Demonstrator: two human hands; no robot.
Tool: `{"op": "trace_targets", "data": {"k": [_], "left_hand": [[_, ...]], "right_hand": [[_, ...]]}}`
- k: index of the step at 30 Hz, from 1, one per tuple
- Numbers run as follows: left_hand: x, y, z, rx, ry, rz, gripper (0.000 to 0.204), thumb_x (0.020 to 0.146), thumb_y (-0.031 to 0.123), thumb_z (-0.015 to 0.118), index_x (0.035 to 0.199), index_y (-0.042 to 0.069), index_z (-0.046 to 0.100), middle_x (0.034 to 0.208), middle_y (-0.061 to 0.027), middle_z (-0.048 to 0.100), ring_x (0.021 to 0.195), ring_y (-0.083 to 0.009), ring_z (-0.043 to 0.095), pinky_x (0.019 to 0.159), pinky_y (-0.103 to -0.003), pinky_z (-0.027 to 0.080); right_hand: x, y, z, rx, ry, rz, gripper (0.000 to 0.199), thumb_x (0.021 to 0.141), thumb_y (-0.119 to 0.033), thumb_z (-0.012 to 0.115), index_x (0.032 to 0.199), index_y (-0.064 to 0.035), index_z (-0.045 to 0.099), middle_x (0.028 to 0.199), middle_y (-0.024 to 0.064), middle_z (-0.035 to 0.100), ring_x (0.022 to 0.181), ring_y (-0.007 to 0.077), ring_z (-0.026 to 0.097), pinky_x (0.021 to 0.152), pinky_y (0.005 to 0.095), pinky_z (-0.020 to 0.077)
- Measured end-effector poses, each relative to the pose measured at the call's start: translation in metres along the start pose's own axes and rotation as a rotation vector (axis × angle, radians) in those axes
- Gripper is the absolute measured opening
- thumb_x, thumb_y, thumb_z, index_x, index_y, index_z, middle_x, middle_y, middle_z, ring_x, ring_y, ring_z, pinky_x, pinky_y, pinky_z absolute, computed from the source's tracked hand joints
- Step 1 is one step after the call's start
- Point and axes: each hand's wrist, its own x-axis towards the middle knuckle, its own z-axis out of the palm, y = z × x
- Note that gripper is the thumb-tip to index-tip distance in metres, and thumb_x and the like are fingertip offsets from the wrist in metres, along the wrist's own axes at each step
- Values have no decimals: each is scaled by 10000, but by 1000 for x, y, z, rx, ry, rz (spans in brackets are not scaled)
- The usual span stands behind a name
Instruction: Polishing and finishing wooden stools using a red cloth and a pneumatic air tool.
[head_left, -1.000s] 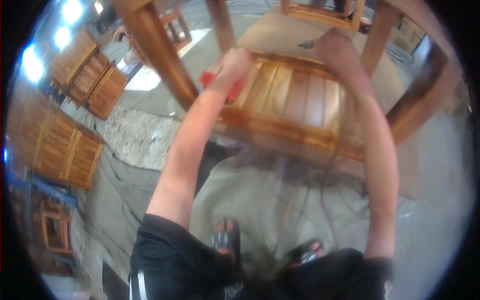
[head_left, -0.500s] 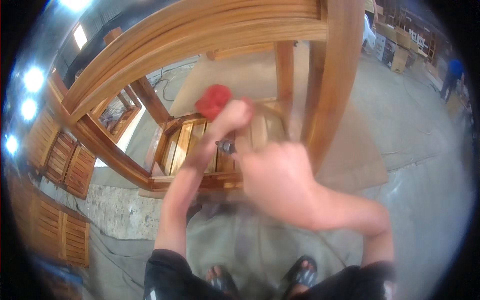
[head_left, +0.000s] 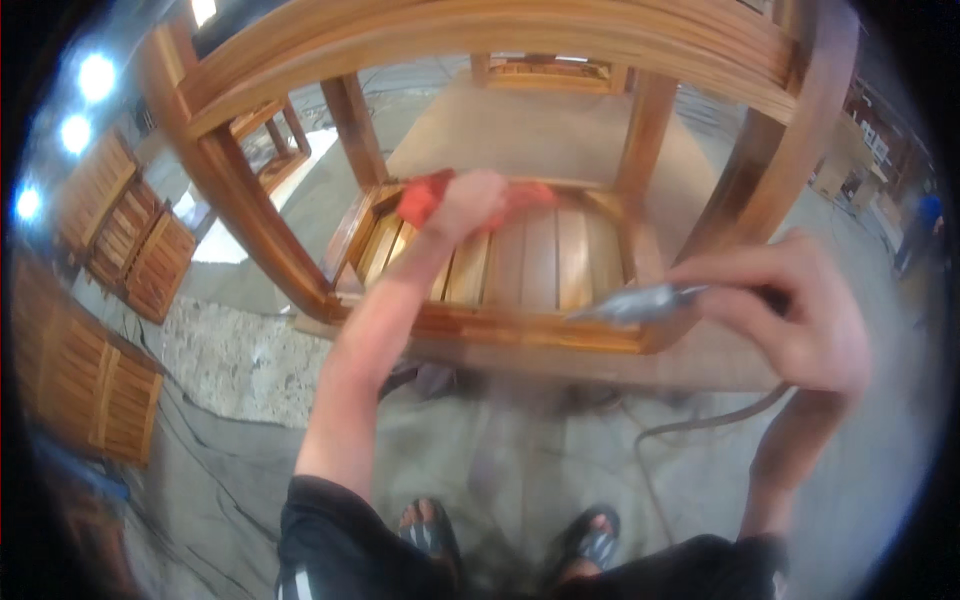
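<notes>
My left hand (head_left: 475, 200) is closed on a red cloth (head_left: 425, 197) at the far side of a slatted wooden panel (head_left: 510, 255). The panel forms the low part of a tall brown wooden furniture frame (head_left: 490, 32), and my left arm reaches in under its top rail. In my right hand (head_left: 805, 315), at the frame's near right corner, is a grey metal air gun (head_left: 645, 303), blurred by motion. Its narrow tip points left over the panel's near edge. A hose (head_left: 700, 425) hangs below that hand.
A brown board (head_left: 520, 130) lies under the frame. More slatted wooden pieces (head_left: 125, 395) stand at the left, near cables on the grey floor. Cardboard boxes (head_left: 850, 160) are at the far right, where a person in blue (head_left: 922, 225) stands.
My right hand has swung right with the air gun, away from my left hand. The red cloth is spread out further to the right. The view has shifted, so the frame sits differently.
</notes>
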Motion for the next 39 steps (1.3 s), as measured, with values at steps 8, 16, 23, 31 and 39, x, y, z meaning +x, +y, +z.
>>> {"op": "trace_targets", "data": {"k": [8, 16, 23, 31, 39], "left_hand": [[-20, -65, -27, 746, -221, -355, 146, 796, 158, 647, 902, 92, 723, 934, -130, 703, 889, -307, 681, 769, -406, 554], [54, 38, 13, -53, -238, -159, 216, 764, 207, 598, 860, 49, 710, 886, -183, 690, 837, -318, 671, 696, -435, 521], [54, 103, 36, -276, -119, 110, 255, 740, 268, 679, 918, 89, 719, 934, -159, 688, 886, -350, 658, 791, -427, 524], [-1, -11, -14, 228, -71, -77, 213, 758, 182, 667, 964, 147, 709, 942, -124, 698, 891, -305, 678, 738, -437, 542], [-78, -49, -58, 215, 174, -474, 297, 751, 304, 672, 931, 69, 696, 898, -179, 693, 878, -357, 674, 774, -463, 544]], "right_hand": [[-38, -10, -6, -633, 438, 74, 202, 852, -97, 660, 1041, -50, 711, 841, 87, 679, 815, 182, 582, 726, 275, 447], [-29, -37, 0, -217, 200, 409, 194, 842, -71, 645, 1016, -22, 713, 822, 93, 680, 750, 140, 554, 675, 261, 427], [-2, 7, 28, -444, 353, 93, 211, 872, -118, 625, 1036, -4, 694, 894, 121, 670, 808, 180, 591, 742, 292, 450], [51, 23, 68, -462, 414, -33, 221, 856, -146, 610, 977, 16, 698, 826, 215, 665, 773, 390, 640, 733, 409, 504], [102, 33, 113, -239, 246, 4, 194, 841, -131, 566, 895, 14, 683, 871, 264, 654, 866, 408, 636, 813, 456, 504]]}}
